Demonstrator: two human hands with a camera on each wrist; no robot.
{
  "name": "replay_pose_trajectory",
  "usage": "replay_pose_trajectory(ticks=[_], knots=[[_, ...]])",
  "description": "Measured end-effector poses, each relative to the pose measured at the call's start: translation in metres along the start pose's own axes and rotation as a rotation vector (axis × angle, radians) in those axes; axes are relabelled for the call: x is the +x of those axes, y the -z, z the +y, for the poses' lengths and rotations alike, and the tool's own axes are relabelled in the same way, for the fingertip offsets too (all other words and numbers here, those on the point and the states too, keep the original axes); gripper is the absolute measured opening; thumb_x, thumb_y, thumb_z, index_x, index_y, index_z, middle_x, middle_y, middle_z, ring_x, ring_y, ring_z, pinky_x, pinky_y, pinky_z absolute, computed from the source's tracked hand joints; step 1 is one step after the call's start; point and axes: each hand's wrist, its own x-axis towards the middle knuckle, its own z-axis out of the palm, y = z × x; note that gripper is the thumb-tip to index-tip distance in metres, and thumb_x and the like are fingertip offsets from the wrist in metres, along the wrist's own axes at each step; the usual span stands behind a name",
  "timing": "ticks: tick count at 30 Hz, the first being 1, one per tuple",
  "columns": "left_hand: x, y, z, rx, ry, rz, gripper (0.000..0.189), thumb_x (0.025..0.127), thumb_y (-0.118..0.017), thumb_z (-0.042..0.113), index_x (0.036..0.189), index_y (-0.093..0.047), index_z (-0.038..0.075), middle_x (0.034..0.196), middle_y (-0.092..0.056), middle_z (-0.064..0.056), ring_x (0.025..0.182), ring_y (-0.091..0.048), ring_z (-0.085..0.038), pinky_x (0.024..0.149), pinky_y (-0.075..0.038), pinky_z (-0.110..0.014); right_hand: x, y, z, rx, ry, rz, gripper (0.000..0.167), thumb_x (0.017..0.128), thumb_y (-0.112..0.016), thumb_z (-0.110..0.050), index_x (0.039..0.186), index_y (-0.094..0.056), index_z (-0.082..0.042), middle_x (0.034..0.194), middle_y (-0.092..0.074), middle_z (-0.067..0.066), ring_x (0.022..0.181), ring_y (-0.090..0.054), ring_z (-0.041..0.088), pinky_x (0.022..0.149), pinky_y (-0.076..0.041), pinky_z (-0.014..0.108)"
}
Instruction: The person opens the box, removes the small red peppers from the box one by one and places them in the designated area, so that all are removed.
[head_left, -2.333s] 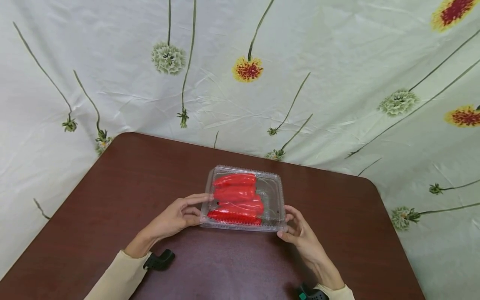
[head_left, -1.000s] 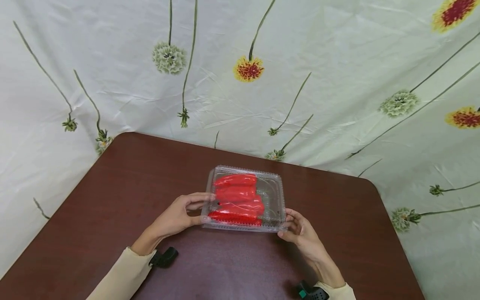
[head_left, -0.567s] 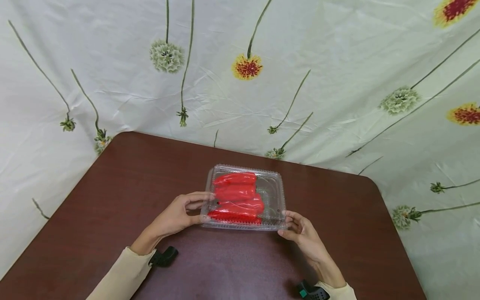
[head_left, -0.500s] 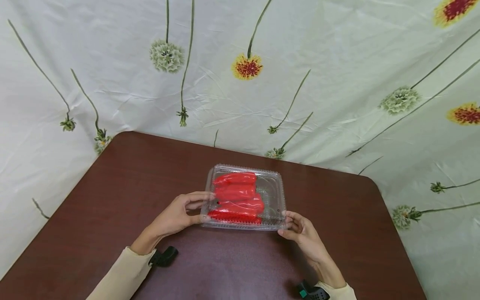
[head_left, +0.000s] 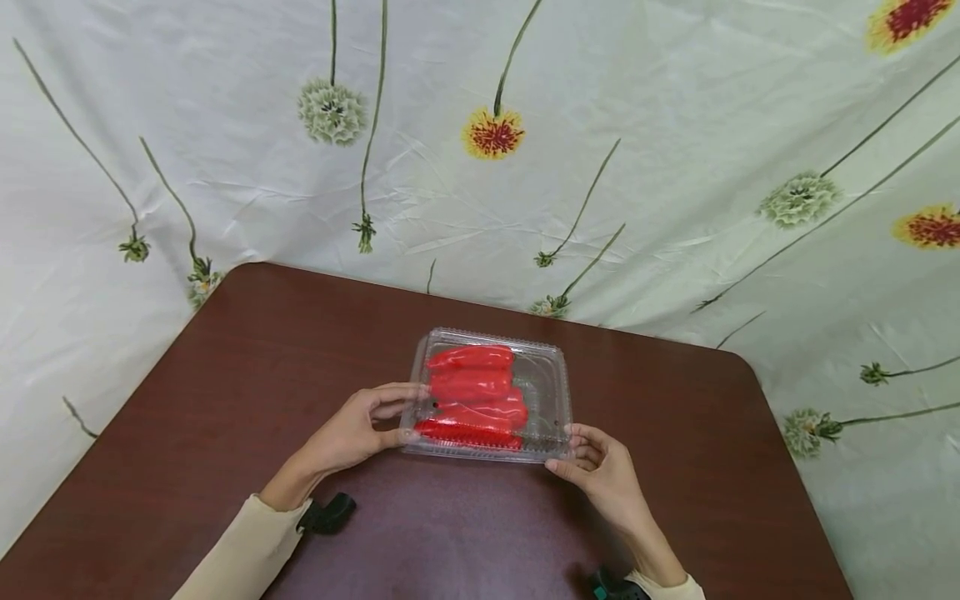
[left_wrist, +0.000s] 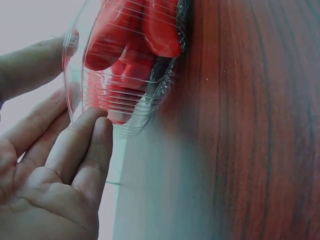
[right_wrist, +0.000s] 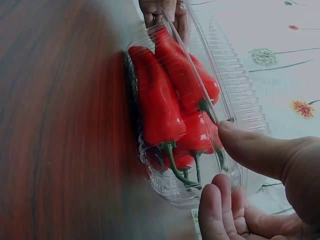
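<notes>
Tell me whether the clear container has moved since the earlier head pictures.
No: the clear container shows no visible shift either way against the table's far edge.

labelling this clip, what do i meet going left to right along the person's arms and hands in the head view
left sleeve → left hand → clear plastic container with long red peppers inside → right hand → right sleeve

The head view is softly lit; in the 2 wrist views, peppers [right_wrist: 161, 107] are flecked with glare, the tabletop [left_wrist: 250, 120] hazed.
</notes>
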Motion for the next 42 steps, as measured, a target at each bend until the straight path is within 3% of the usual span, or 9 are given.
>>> replay_pose_trajectory(ticks=[14, 26, 42], knots=[[0.0010, -0.0009, -0.0019, -0.002, -0.039, -0.009, 0.057, 0.086, -0.079, 0.013, 0.137, -0.057, 0.000, 0.143, -0.055, -0.019, 0.130, -0.056, -0.039, 0.098, -0.044, -0.014, -0.0013, -0.0007, 0.0009, -0.017, 0.019, -0.015, 0.049, 0.079, -0.080, 0.006, 0.124, -0.059, 0.007, 0.104, -0.055, 0.014, 0.089, -0.060, 0.012, 0.077, -0.053, 0.017], [0.0009, -0.0001, -0.0040, -0.045, -0.021, -0.024, 0.057, 0.086, -0.078, 0.008, 0.138, -0.056, 0.000, 0.145, -0.053, -0.020, 0.133, -0.052, -0.041, 0.097, -0.046, -0.016, -0.0041, -0.0039, 0.0028, -0.030, 0.068, -0.007, 0.038, 0.082, -0.073, 0.012, 0.117, -0.059, 0.011, 0.097, -0.054, 0.012, 0.080, -0.062, 0.009, 0.071, -0.053, 0.018], [0.0001, -0.0015, -0.0010, -0.022, -0.031, -0.011, 0.056, 0.086, -0.078, 0.007, 0.137, -0.056, -0.001, 0.144, -0.053, -0.021, 0.132, -0.053, -0.040, 0.097, -0.045, -0.015, -0.0058, -0.0061, 0.0038, -0.001, 0.042, 0.012, 0.031, 0.084, -0.072, 0.010, 0.112, -0.058, 0.009, 0.093, -0.053, 0.010, 0.074, -0.063, 0.008, 0.070, -0.056, 0.021]])
